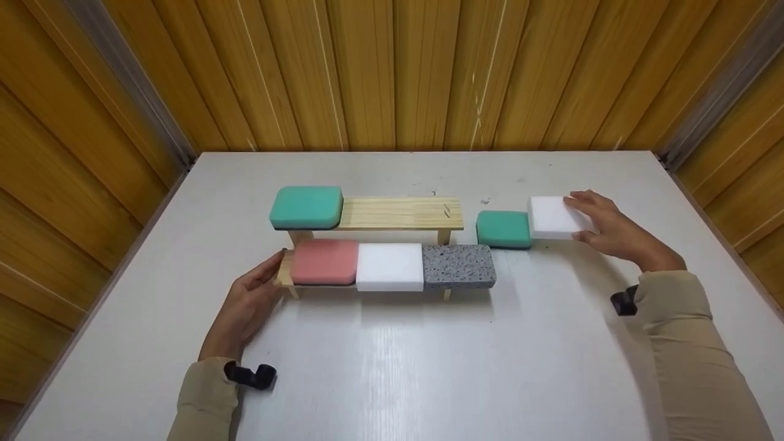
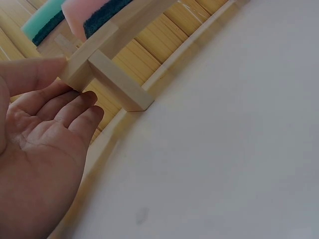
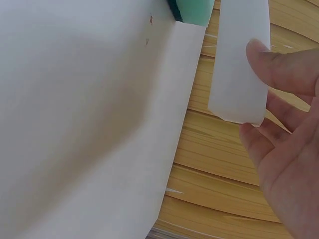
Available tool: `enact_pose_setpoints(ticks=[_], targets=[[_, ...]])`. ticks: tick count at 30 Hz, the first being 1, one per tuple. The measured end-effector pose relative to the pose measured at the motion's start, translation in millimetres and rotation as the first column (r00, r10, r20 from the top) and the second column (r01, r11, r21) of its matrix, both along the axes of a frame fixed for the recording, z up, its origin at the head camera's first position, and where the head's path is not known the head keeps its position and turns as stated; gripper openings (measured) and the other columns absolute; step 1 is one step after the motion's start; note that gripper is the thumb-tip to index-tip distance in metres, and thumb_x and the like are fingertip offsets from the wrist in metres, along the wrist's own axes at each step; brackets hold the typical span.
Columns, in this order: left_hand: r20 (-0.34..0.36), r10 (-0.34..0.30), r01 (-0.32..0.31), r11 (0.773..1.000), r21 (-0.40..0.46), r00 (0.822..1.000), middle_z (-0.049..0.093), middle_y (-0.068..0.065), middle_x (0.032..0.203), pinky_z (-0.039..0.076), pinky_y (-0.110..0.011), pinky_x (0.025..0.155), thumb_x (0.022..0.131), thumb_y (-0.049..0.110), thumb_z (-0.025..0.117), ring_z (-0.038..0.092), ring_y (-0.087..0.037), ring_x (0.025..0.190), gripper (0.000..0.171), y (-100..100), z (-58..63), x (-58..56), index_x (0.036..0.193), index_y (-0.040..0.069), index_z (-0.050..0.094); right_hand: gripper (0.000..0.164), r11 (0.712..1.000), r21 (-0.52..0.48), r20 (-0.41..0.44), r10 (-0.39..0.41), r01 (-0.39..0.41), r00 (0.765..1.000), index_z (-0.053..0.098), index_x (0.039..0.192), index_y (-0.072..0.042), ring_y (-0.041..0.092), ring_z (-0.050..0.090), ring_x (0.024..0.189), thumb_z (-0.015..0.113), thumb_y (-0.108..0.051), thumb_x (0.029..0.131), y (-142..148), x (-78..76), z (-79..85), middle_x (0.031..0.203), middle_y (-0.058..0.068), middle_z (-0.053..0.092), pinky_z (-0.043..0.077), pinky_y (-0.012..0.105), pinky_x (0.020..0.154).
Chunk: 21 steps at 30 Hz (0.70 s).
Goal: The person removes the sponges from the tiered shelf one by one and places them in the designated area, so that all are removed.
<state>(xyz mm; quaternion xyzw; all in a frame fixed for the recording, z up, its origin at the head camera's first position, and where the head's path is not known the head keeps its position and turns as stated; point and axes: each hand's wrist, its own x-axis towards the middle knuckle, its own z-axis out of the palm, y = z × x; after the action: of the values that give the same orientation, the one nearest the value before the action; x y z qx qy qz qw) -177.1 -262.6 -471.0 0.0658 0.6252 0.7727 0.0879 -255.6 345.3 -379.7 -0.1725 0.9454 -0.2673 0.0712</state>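
**Six rectangular blocks, one two-tier wooden stand, two hands**

Blocks, six in all: two green sponges, one pink sponge, two white blocks, one grey speckled block.

Wooden stand (image 1: 401,212), one. Upper tier: one item, the first green sponge (image 1: 306,206), at the left end, bare wood to its right. Lower tier: three items in a row, left to right: pink sponge (image 1: 324,262), first white block (image 1: 390,266), grey speckled block (image 1: 459,266).

White table (image 1: 380,367), one, bearing the stand and the second green sponge (image 1: 503,229), right of the stand.

Second white block (image 1: 554,217): just right of that sponge, raised off the table in the right hand (image 1: 606,223), thumb and fingers pinching its right end, spread to the block's width.

Left hand (image 1: 248,303): thumb and fingers closed about the left end of the lower tier.

Hard to make out: left fingertips, partly hidden by the stand in the head view; stand legs, mostly covered by tiers and blocks. Cut off: pink sponge at the left wrist view's top; second green sponge at the right wrist view's top; both sleeves (image 1: 205,392) at the head view's lower edge.
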Motion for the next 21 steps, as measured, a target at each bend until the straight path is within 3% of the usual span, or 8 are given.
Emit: enact_pose_setpoints(ticks=[6,12,21], targets=[[-0.009,-0.021,0.021,1.000,0.020,1.000,0.016,-0.009,0.162,0.036,-0.021,0.111,0.097,0.002,0.051,0.016,-0.025,0.149,0.063,1,1.4,-0.3,0.152,0.002,0.021,0.063,0.999,-0.015,-0.062,0.039,-0.040,0.997,0.030,0.142,0.014,0.058,0.011,0.136,0.059,0.005,0.087,10,1.4,-6.0,0.147,0.037,0.020,0.016,0.075,0.106],[0.009,-0.003,0.003,1.000,0.016,1.000,0.018,-0.008,0.161,0.036,-0.022,0.112,0.096,0.002,0.054,0.024,-0.020,0.147,0.064,1,2.2,0.3,0.152,0.003,0.023,0.066,1.000,0.006,0.011,0.010,-0.011,1.000,0.024,0.146,0.011,0.056,0.009,0.139,0.057,0.003,0.090,14,0.3,-6.8,0.151,0.035,0.014,0.013,0.074,0.109],[0.001,-0.013,0.013,1.000,0.023,1.000,0.018,-0.007,0.161,0.035,-0.022,0.112,0.096,0.005,0.054,0.018,-0.023,0.148,0.063,1,1.0,-0.1,0.152,0.004,0.024,0.069,0.999,0.038,0.076,-0.012,0.009,0.997,0.019,0.149,0.007,0.054,0.002,0.141,0.056,-0.001,0.092,18,-2.4,-10.3,0.154,0.033,0.009,0.008,0.073,0.111]])
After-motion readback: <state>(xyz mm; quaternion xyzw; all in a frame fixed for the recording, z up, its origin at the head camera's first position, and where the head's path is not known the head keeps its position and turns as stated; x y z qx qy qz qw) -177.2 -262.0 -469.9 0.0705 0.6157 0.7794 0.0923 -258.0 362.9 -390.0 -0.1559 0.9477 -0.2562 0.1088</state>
